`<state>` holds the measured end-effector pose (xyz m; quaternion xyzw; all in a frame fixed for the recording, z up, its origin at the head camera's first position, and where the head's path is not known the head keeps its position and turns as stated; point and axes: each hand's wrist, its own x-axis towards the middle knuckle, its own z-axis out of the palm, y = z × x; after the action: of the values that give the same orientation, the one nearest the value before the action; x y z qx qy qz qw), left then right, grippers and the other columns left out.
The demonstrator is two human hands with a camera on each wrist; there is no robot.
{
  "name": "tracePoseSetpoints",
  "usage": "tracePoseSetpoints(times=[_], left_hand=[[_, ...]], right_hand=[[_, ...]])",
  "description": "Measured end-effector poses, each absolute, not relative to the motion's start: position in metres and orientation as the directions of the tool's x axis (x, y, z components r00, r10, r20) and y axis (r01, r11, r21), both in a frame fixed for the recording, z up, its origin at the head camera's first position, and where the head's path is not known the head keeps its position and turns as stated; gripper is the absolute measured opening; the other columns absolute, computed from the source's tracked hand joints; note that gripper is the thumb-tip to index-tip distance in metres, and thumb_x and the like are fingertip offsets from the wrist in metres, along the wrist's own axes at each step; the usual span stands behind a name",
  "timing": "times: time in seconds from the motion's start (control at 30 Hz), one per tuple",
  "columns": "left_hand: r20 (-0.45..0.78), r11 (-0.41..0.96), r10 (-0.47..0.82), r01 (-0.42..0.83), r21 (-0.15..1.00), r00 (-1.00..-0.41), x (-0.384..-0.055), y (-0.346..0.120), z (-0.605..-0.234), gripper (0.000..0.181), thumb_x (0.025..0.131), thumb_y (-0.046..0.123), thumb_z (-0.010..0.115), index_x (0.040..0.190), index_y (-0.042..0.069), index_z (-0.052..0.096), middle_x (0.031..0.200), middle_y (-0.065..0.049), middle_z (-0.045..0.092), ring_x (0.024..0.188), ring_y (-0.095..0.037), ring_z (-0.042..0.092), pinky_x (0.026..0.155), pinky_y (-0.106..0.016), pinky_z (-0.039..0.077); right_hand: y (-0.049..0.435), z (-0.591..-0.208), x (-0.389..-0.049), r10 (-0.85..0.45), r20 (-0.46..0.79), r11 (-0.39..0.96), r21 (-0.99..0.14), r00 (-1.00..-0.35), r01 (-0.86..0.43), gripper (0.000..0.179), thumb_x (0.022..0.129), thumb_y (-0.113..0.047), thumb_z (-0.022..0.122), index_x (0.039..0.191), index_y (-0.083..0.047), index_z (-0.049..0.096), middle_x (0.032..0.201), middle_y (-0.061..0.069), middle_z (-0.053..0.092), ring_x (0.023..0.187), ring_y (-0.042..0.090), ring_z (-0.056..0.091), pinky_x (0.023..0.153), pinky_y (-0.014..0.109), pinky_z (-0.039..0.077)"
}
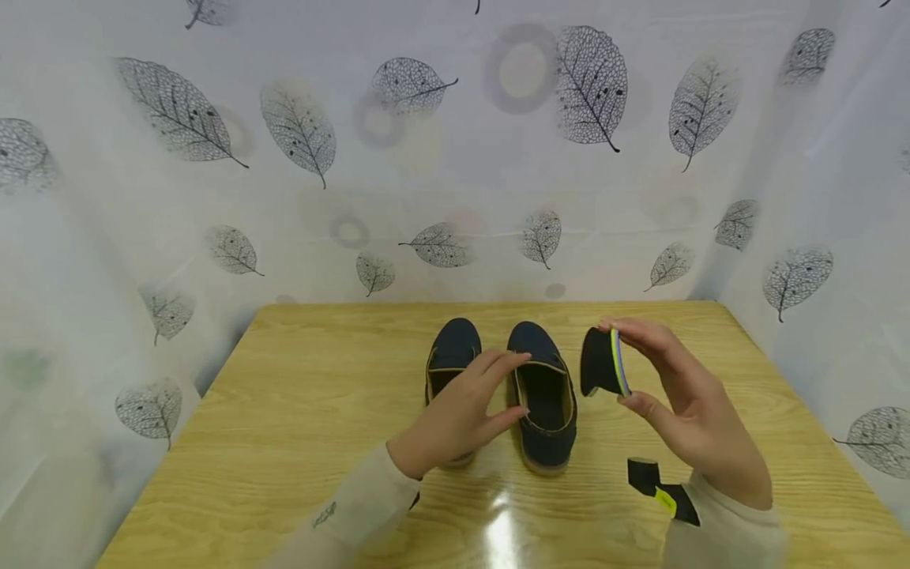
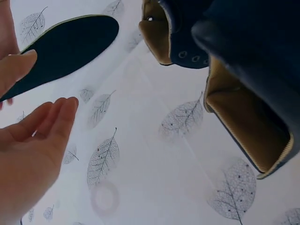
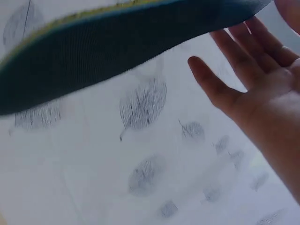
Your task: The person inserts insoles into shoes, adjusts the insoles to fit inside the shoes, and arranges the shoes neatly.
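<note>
A dark insole [image 1: 600, 363] with a yellow, green and blue edge is in my right hand [image 1: 700, 411]. Thumb and fingers pinch it by opposite edges, so it stands bent above the table. Its long, dark face [image 2: 70, 47] spans the upper left of the left wrist view. My left hand [image 1: 458, 407] reaches over two navy slip-on shoes, thumb and fingers spread apart with nothing between them. It covers part of the left shoe [image 1: 456, 341]. Its fingertips overlap the right shoe [image 1: 547, 446], whose tan-lined opening faces up.
The shoes stand side by side, toes away from me, on a light wood-grain table [image 1: 306, 411]. A white cloth [image 1: 455, 174] printed with grey leaves hangs behind and along both sides. A black strap piece with a yellow tag [image 1: 666, 502] sits at my right wrist.
</note>
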<state>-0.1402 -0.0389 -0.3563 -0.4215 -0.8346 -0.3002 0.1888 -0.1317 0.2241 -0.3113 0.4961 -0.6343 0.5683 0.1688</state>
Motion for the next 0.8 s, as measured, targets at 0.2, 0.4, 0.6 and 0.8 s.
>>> tracePoseSetpoints(times=[0.2,0.4,0.6,0.8], left_hand=[[0.597,0.244,0.685,0.903,0.353,-0.418,-0.157,-0.037,-0.348,0.074,0.084,0.01,0.075,0.142,-0.006,0.033,0.138,-0.017,0.044,0.13,-0.023,0.043,0.107,-0.027,0.036],[0.626,0.115,0.701,0.92,0.375,-0.343,-0.166,-0.042,-0.343,0.056,0.085,0.002,0.072,0.134,-0.006,0.045,0.13,-0.015,0.054,0.124,-0.022,0.05,0.105,-0.031,0.038],[0.638,0.084,0.698,0.921,0.379,-0.326,-0.168,-0.05,-0.343,0.028,0.085,-0.001,0.07,0.112,0.001,0.061,0.105,-0.008,0.064,0.09,-0.013,0.06,0.081,-0.019,0.047],[0.684,0.074,0.664,0.936,0.344,-0.304,-0.169,-0.059,-0.344,0.025,0.083,-0.007,0.07,0.104,0.004,0.061,0.097,-0.004,0.063,0.076,-0.011,0.053,0.064,-0.018,0.044]], right_hand=[[0.199,-0.303,-0.126,-0.53,0.787,-0.368,-0.55,-0.317,-0.75,0.05,0.096,-0.002,0.054,0.134,0.023,0.032,0.138,0.025,0.043,0.133,0.031,0.038,0.113,0.032,0.025],[0.193,-0.305,-0.128,-0.599,0.765,-0.432,-0.557,-0.236,-0.71,0.049,0.099,-0.005,0.05,0.135,0.023,0.031,0.141,0.024,0.042,0.135,0.032,0.035,0.115,0.035,0.023],[0.198,-0.31,-0.132,-0.684,0.708,-0.422,-0.582,-0.177,-0.695,0.053,0.101,-0.009,0.046,0.138,0.022,0.027,0.146,0.024,0.037,0.139,0.034,0.029,0.115,0.034,0.022],[0.206,-0.312,-0.134,-0.759,0.628,-0.364,-0.626,-0.17,-0.69,0.063,0.1,-0.017,0.049,0.141,0.021,0.02,0.152,0.024,0.029,0.143,0.032,0.023,0.115,0.031,0.02]])
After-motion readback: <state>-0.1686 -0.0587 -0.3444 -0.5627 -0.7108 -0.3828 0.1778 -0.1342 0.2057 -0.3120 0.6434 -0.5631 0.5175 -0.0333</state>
